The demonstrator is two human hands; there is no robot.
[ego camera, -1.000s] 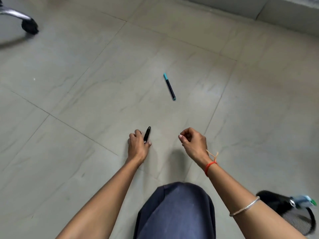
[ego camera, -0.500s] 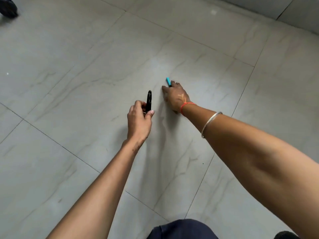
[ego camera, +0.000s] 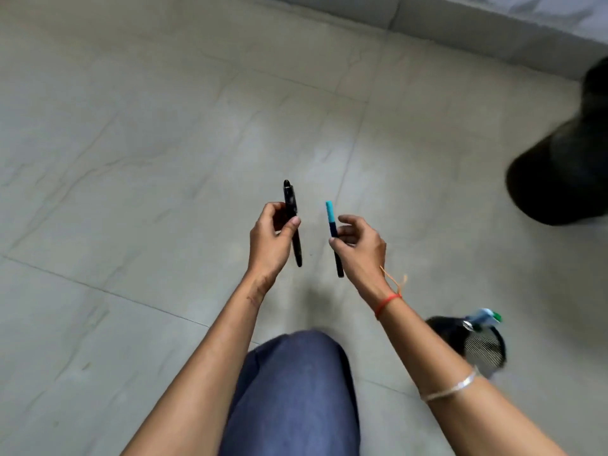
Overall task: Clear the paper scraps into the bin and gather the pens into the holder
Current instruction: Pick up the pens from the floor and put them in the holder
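1. Gripping a black pen (ego camera: pixel 291 205) between thumb and curled fingers, the left hand (ego camera: pixel 273 238) held it above the tiled floor (ego camera: pixel 131 159). The pen stood nearly upright in the view, one end clear above the fingers and the other below the palm.
2. The right hand (ego camera: pixel 360 248) pinched a teal-capped pen (ego camera: pixel 330 213) between thumb and fingers, the other fingers loosely curled. The teal cap pointed up and the dark barrel hung below the thumb.
3. The two pens were just beside each other, apart and roughly parallel.
4. A black mesh holder (ego camera: pixel 483 348) stood on the floor to the right, partly hidden behind the right forearm and well apart from both hands. A few blurred pens (ego camera: pixel 483 317) stuck out at its rim.
5. A large dark object (ego camera: pixel 566 172) sat at the far right, too blurred to identify.
6. A knee in blue cloth (ego camera: pixel 292 390) showed between the forearms. The right arm wore a red thread (ego camera: pixel 388 302) at the wrist and a silver bangle (ego camera: pixel 450 388) further up.
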